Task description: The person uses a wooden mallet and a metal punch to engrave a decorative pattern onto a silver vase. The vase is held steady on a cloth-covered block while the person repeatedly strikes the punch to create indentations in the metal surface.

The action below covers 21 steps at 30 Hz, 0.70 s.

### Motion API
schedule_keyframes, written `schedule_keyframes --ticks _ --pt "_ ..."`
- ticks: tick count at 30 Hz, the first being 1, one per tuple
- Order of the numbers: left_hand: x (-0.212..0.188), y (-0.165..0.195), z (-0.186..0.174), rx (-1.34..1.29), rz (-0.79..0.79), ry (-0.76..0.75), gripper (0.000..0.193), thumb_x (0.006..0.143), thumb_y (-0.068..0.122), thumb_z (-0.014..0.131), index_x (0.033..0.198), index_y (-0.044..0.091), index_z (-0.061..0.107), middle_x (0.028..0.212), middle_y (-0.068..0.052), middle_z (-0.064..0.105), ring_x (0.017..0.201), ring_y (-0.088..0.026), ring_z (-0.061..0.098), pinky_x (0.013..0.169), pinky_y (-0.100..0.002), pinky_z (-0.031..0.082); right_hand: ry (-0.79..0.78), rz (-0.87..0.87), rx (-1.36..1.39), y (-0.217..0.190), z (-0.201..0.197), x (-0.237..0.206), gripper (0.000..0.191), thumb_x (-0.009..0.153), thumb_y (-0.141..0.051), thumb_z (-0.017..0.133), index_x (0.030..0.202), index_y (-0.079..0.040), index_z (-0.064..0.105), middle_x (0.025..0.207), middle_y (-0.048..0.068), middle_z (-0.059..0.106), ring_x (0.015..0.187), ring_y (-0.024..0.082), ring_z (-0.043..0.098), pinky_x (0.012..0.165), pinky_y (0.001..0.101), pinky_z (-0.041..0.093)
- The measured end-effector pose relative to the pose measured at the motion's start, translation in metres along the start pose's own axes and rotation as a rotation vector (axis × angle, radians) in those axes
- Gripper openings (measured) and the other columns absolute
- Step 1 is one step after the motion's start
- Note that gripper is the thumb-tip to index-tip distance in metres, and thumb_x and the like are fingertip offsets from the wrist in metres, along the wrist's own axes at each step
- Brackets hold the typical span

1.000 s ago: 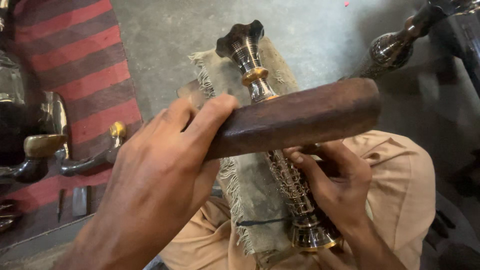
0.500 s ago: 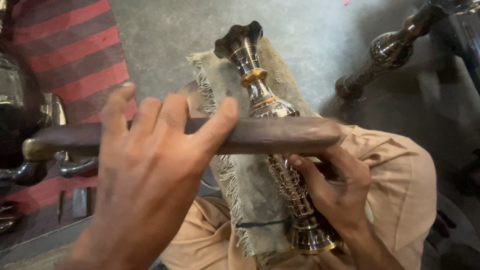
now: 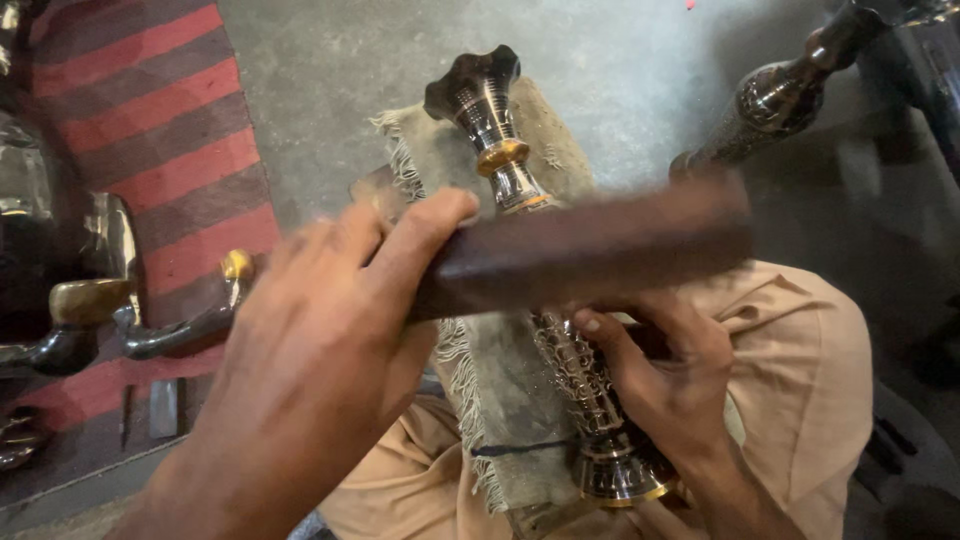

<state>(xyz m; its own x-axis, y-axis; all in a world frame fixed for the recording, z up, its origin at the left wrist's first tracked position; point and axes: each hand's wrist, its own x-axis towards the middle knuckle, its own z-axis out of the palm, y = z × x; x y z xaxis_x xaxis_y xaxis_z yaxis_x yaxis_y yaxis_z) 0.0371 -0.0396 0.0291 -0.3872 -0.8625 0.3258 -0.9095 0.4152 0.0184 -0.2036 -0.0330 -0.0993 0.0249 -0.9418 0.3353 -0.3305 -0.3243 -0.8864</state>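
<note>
Gripping 1 blurred wooden stick [image 3: 590, 250], left hand [image 3: 320, 350] wraps it at 9 o'clock; right hand [image 3: 660, 375] clasps 1 metal vase [image 3: 545, 290] lying on frayed cloth [image 3: 500, 380], center. 2nd vase [image 3: 770, 100] at 1 o'clock.

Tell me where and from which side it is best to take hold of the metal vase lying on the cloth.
Grip the metal vase at its narrow neck just below the flared dark top, coming from above. That part is slim, bare and lies clear on the cloth, probably easy to close fingers around. The right hand already holds the patterned lower body, and the left hand holds a wooden stick across the middle.
</note>
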Motion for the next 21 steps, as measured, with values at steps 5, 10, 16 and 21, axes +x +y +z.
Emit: schedule_keyframes --ticks 5,10,16,21 --pt "-0.0013 -0.0006 0.0002 0.061 0.001 -0.005 0.051 0.092 0.012 0.065 0.142 0.02 0.059 0.11 -0.013 0.066 0.095 -0.03 0.063 0.1 -0.056 0.044 0.0 0.032 0.078 -0.0043 0.0012 -0.0013 0.022 0.094 0.001 0.072 0.116 -0.001 0.071 0.103 0.011 0.078 0.093 0.015 0.077 0.083 0.0264 0.065" --pt "-0.0019 -0.0015 -0.0002 0.216 0.037 0.031 0.052 0.093 0.008 0.068 0.142 0.025 0.057 0.098 -0.008 0.063 0.087 -0.027 0.063 0.104 -0.058 0.044 -0.04 -0.016 0.124 0.001 0.0 0.0018 0.028 0.094 0.0 0.069 0.122 -0.002 0.068 0.105 0.01 0.078 0.094 0.014 0.078 0.085 0.0259 0.068" --pt "-0.0015 -0.0046 0.0023 0.344 0.04 -0.018 0.059 0.091 0.012 0.071 0.145 0.03 0.054 0.094 -0.008 0.063 0.089 -0.028 0.064 0.104 -0.057 0.044 -0.037 -0.006 0.08 0.0017 -0.0006 0.0007 0.022 0.094 -0.002 0.071 0.116 -0.002 0.071 0.1 0.008 0.079 0.088 0.014 0.078 0.08 0.0258 0.067" --pt "-0.0023 -0.0058 0.0033 0.023 0.004 0.018 0.06 0.086 0.008 0.07 0.142 0.024 0.056 0.104 -0.013 0.063 0.093 -0.031 0.062 0.103 -0.06 0.043 -0.032 0.008 0.083 -0.0023 0.0002 0.0005 0.021 0.095 -0.002 0.07 0.116 0.0 0.071 0.1 0.009 0.078 0.088 0.014 0.077 0.079 0.0258 0.066"
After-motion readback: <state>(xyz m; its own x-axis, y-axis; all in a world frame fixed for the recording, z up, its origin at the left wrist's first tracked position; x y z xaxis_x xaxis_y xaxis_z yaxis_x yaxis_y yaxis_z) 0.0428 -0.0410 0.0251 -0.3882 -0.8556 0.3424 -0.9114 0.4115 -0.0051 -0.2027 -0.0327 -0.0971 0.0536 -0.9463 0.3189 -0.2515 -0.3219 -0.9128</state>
